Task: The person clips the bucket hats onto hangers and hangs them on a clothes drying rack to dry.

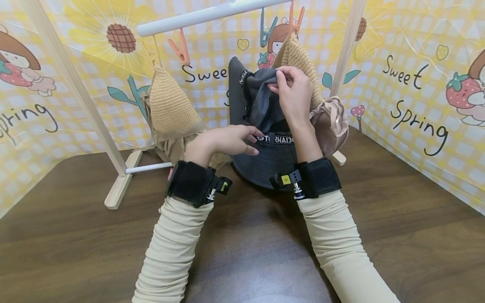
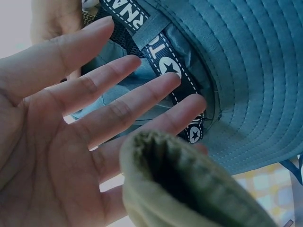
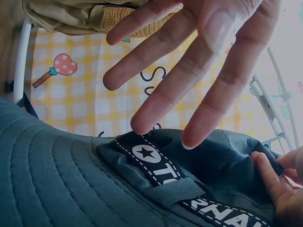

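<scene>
A dark grey bucket hat [image 1: 261,162] stands with its inside facing me, between two hanging straw hats. Its inner band [image 1: 279,139] carries white lettering on black. High on the hat, my right hand [image 1: 297,90] pinches the soft crown cloth between thumb and fingers. My left hand [image 1: 223,141] is spread beside the band, and in the left wrist view its straight fingertips overlap the band and lining. That hand also shows large in the right wrist view, where the right hand's fingers [image 3: 270,177] grip cloth at the right edge.
A straw hat with tan cloth [image 1: 170,99] hangs on the left by a yellow clothespin; another straw hat [image 1: 303,54] hangs behind the right hand. Orange [image 1: 180,48] and teal clothespins [image 1: 267,29] hang from the white bar [image 1: 212,13]. Wooden posts [image 1: 83,92] stand on the brown table [image 1: 242,252].
</scene>
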`<state>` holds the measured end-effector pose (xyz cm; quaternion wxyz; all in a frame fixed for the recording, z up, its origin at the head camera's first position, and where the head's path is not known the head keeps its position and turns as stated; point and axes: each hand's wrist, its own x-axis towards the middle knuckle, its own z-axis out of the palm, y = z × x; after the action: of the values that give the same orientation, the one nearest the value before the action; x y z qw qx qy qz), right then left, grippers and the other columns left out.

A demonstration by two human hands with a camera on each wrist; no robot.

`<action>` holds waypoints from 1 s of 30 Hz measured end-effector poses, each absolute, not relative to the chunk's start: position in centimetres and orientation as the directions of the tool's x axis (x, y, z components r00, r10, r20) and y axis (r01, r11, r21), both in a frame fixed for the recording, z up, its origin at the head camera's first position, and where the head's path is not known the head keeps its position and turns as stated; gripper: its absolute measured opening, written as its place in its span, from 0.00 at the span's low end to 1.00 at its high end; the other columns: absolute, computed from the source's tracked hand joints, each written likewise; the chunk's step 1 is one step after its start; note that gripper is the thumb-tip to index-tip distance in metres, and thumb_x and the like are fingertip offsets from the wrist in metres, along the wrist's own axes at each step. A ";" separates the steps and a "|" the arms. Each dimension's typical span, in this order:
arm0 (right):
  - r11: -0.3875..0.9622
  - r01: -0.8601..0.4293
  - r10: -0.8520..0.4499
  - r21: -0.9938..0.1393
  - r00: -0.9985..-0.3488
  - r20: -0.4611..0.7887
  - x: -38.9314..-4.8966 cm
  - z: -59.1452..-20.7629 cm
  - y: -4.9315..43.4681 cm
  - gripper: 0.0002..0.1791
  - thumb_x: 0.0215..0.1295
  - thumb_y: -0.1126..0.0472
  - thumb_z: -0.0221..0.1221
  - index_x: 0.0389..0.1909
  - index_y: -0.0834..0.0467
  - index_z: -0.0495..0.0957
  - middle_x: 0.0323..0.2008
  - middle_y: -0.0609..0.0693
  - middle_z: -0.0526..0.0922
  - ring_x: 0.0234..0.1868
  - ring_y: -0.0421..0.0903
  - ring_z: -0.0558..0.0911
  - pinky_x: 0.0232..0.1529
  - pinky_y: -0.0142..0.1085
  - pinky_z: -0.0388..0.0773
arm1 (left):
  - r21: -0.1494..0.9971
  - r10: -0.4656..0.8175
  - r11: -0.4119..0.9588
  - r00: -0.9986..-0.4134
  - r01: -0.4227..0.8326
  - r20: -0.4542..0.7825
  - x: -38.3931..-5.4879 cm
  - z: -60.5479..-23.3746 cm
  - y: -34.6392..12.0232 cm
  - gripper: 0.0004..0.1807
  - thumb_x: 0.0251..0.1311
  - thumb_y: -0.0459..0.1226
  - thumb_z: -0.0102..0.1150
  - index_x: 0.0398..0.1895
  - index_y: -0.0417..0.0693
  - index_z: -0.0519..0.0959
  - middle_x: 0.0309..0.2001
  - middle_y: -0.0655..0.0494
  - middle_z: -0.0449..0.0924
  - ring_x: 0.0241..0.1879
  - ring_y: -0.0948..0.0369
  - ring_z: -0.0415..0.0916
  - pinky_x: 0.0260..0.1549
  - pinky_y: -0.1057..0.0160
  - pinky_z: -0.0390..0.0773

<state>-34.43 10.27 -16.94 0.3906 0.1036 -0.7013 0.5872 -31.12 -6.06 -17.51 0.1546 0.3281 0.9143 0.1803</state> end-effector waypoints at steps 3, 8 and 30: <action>0.291 -0.602 0.311 -0.743 -0.675 0.669 -34.4 -16.9 10.3 0.12 0.71 0.67 0.54 0.47 0.71 0.79 0.46 0.60 0.79 0.37 0.44 0.86 0.41 0.28 0.79 | 0.433 0.655 0.720 -0.737 0.543 -0.164 -31.2 -17.5 -6.1 0.27 0.70 0.36 0.53 0.70 0.42 0.63 0.66 0.43 0.67 0.66 0.51 0.62 0.62 0.54 0.63; 0.288 -0.598 0.313 -0.748 -0.680 0.663 -34.4 -16.9 10.3 0.12 0.72 0.66 0.54 0.48 0.71 0.79 0.46 0.60 0.79 0.37 0.45 0.86 0.41 0.28 0.79 | 0.434 0.652 0.722 -0.740 0.538 -0.166 -31.1 -17.5 -6.1 0.27 0.70 0.36 0.53 0.71 0.42 0.63 0.66 0.44 0.67 0.66 0.51 0.62 0.62 0.53 0.63; 0.282 -0.606 0.309 -0.744 -0.677 0.668 -34.4 -17.0 10.3 0.12 0.71 0.67 0.54 0.47 0.71 0.79 0.46 0.61 0.80 0.37 0.45 0.86 0.41 0.28 0.79 | 0.438 0.644 0.725 -0.748 0.531 -0.160 -31.0 -17.4 -6.0 0.27 0.70 0.35 0.53 0.70 0.42 0.63 0.66 0.43 0.67 0.65 0.51 0.63 0.62 0.54 0.64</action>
<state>-34.41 10.27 -16.99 0.3877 0.1060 -0.7004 0.5898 -30.99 -5.98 -17.44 0.1521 0.3205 0.9163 0.1860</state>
